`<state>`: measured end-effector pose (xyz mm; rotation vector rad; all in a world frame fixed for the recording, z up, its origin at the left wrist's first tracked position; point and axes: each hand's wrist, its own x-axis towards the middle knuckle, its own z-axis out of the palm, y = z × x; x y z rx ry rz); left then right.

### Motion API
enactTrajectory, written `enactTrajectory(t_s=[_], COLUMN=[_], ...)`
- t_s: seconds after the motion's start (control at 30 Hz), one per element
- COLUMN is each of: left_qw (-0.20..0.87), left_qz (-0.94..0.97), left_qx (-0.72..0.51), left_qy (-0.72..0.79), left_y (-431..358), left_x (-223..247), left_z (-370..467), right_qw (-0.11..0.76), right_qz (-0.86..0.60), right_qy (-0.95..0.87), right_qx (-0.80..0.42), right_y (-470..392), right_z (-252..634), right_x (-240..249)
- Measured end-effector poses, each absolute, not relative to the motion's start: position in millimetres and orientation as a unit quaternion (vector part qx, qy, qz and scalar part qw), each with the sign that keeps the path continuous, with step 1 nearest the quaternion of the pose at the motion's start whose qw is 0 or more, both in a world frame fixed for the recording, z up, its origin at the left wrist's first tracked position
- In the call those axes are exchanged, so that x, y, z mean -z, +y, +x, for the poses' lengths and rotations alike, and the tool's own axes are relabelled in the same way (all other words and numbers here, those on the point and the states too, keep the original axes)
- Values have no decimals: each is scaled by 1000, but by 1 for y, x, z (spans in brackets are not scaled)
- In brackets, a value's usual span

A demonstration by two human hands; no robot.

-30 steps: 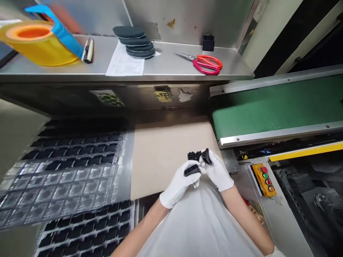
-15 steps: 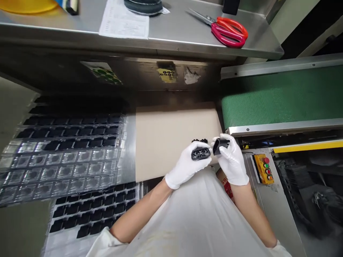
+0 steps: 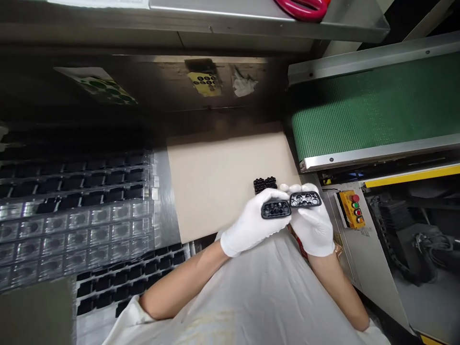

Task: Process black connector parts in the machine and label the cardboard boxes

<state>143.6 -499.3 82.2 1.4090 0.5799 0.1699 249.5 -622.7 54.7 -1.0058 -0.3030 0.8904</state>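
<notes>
White gloves cover both hands. My left hand [image 3: 249, 223] is closed round a black oblong plastic part [image 3: 276, 209], its hollow face with round recesses turned up toward me. In my right hand [image 3: 312, 229] is a similar black oblong housing [image 3: 305, 199], its inside showing shiny round shapes. The two parts sit side by side, nearly touching, above the near right of a beige board [image 3: 212, 182]. Just beyond my left hand, small black ribbed pieces [image 3: 265, 184] lie on that board; the hand partly hides them.
Clear trays [image 3: 72, 225], some pockets holding black parts, stand at the left, with another tray of black parts [image 3: 132, 275] lower down. A green conveyor belt [image 3: 377, 105] and a yellow button box [image 3: 351, 209] are at the right. Red-handled scissors [image 3: 305, 7] lie on the steel shelf above.
The right hand has turned its black housing so the inside faces me, beside the left part. The view has tipped downward and closer, showing more of the small black pieces.
</notes>
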Motion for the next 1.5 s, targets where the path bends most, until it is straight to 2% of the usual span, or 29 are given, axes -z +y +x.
enactTrajectory(t_s=[0.33,0.53,0.83,1.3,1.5], left_qw=[744,767,776,786,813], left_qz=[615,591,585,553,525], left_qx=[-127,-131,-96,-53,-51], left_qy=[230,215,215,270,247], left_y=[-497,-492,-493,-496,-494], left_x=[-90,-90,-90,-97,-88], left_z=[137,136,135,140,137], right_qw=[738,754,799,792,788], right_qz=[-475,-442,-352,-379,-392], right_qy=[-166,-189,-139,-117,-94], right_qx=[-450,-448,-468,-464,-466], right_y=[-617,-610,-616,-623,-619], right_z=[254,251,244,245,244], right_x=[-66,-71,-67,-59,-64])
